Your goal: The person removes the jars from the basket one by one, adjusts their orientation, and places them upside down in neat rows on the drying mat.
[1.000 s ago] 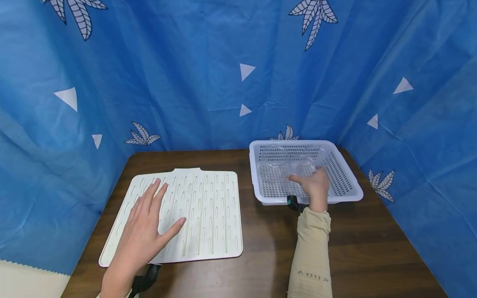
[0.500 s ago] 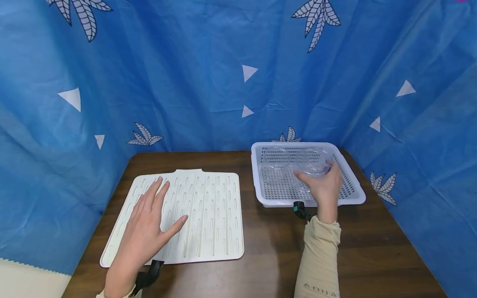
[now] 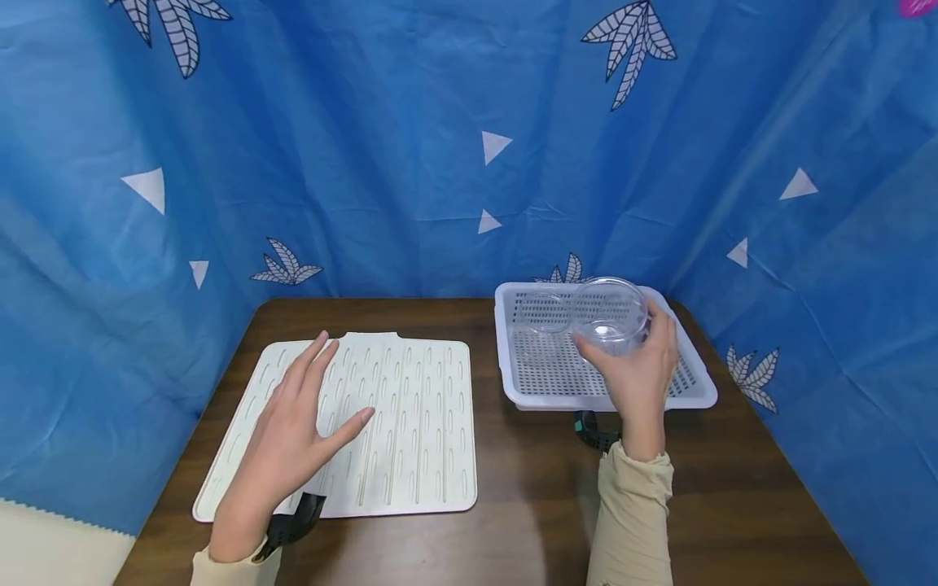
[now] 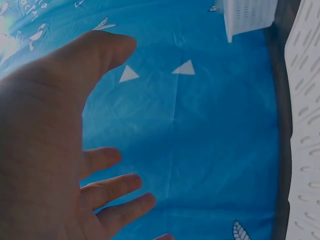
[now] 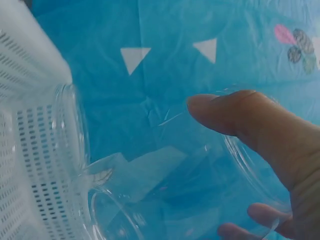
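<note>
Apparent step: lift-out | my right hand [image 3: 641, 370] gripping clear bowl [image 3: 608, 313] over basket [image 3: 560, 402], 1 o'clock | my left hand [image 3: 286, 443] spread, empty, over white mat [image 3: 418, 423], 11 o'clock | next likely needs rim clearance

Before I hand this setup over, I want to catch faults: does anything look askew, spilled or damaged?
Nothing stands out. The clear container in the right fingers shows no break, another container sits in the basket, and the white mat lies flat on the table. No spill shows; fine cracks would be hard to see.
</note>
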### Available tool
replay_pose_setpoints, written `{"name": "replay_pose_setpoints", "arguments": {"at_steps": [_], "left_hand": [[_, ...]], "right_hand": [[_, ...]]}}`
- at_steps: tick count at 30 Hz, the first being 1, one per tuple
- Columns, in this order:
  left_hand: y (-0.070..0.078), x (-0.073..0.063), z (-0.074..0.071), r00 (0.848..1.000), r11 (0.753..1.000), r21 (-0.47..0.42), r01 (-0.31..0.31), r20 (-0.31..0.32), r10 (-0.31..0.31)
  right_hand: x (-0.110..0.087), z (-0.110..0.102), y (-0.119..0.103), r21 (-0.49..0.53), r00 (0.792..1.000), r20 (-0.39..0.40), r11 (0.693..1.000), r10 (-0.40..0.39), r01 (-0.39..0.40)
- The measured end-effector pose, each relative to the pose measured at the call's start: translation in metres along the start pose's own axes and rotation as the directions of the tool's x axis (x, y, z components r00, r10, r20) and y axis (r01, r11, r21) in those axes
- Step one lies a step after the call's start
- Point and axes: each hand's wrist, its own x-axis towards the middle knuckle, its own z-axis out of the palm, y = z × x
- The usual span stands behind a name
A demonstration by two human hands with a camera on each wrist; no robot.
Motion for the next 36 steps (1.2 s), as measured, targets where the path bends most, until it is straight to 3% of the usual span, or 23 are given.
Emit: {"name": "replay_pose_setpoints", "arguments": {"at_steps": [5,12,22,27,36], "left_hand": [[0.003,0.009,0.000,1.000,0.999,-0.031,-0.013,0.010,0.013],[0.010,0.017,-0.002,0.999,0.995,-0.094,-0.027,0.025,0.029],[0.025,0.031,-0.002,0.997,0.971,-0.240,-0.022,0.063,0.038],[0.035,0.040,0.001,0.996,0.946,-0.321,-0.038,0.059,0.060],[0.054,0.052,0.012,0.989,0.881,-0.466,-0.086,0.068,0.133]], "right_hand": [[-0.005,0.000,-0.011,0.031,0.994,-0.021,0.993,-0.110,0.111],[-0.016,0.005,-0.031,0.022,0.964,-0.014,0.963,-0.267,0.267],[-0.035,0.026,-0.059,0.032,0.854,0.036,0.855,-0.519,0.518],[-0.047,0.037,-0.072,0.033,0.810,0.071,0.813,-0.582,0.581],[-0.069,0.052,-0.091,0.027,0.743,0.188,0.760,-0.642,0.650]]}}
